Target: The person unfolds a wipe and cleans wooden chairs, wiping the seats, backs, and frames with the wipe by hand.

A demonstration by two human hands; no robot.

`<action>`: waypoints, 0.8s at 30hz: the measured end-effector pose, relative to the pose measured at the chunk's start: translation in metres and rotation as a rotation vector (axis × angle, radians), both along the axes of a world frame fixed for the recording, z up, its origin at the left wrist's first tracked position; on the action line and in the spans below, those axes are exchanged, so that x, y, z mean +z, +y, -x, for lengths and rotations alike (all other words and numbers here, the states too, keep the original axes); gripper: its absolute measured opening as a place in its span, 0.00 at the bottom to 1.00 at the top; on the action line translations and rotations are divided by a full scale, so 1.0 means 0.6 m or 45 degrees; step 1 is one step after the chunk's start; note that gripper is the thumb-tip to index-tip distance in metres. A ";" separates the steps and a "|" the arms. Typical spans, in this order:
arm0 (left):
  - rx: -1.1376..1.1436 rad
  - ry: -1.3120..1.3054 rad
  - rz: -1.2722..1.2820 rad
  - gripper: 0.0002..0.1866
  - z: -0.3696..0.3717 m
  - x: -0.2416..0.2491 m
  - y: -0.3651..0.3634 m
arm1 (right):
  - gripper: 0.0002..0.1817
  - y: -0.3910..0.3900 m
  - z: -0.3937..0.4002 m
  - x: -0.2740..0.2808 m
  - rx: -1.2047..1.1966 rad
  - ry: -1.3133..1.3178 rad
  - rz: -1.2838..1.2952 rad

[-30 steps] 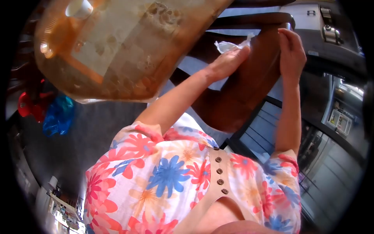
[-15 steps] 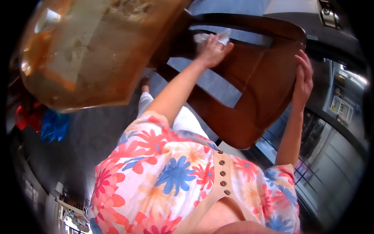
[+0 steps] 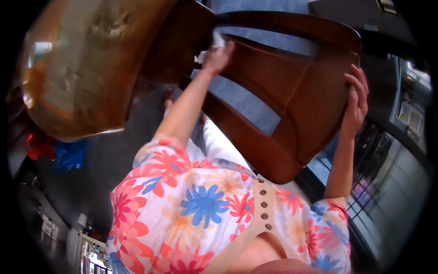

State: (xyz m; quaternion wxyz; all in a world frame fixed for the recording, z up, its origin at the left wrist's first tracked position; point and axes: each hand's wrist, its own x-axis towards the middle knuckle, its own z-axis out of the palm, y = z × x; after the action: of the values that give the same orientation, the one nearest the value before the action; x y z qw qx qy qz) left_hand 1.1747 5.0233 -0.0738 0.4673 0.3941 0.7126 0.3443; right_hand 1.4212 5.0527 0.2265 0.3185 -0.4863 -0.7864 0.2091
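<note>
A brown wooden chair (image 3: 315,86) with long openings in its backrest stands in front of me. My left hand (image 3: 218,58) reaches to the lower end of the backrest, near the dark seat, and presses a crumpled white cloth (image 3: 219,40) there. Parts of the cloth stick out on both sides of the fingers. At the opposite end, my right hand (image 3: 356,102) rests along the outer edge of the backrest, its fingers extended over the rim and the palm against the side.
A glossy table (image 3: 77,82) with a rounded corner stands at the left, close to the chair seat. Beneath it lie a red bag (image 3: 39,147) and a blue plastic bag (image 3: 70,155) on the grey floor (image 3: 114,169). Dark-framed glass panels (image 3: 365,187) run along the right.
My left hand has moved left with the cloth, from the backrest slats towards the seat. My right hand stays at the chair's edge, and the view has shifted slightly.
</note>
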 end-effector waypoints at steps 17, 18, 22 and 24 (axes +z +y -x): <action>-0.036 0.170 -0.088 0.37 -0.026 0.023 -0.026 | 0.13 0.010 -0.013 0.000 0.045 -0.097 -0.118; 0.133 0.118 -0.147 0.42 -0.026 -0.001 -0.041 | 0.13 0.012 -0.013 0.000 0.051 -0.092 -0.124; 0.075 0.029 -0.233 0.38 -0.047 0.089 -0.042 | 0.13 0.018 -0.004 0.001 0.085 -0.074 -0.172; 0.220 -0.900 -0.436 0.27 -0.106 0.167 -0.044 | 0.13 0.016 0.003 0.002 0.084 -0.068 -0.180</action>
State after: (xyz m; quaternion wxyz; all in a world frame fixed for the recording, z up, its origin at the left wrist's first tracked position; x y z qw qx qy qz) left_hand 1.2385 4.9967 0.0261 0.5805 0.2623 0.4707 0.6105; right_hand 1.4192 5.0626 0.2277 0.3238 -0.4417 -0.8231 0.1504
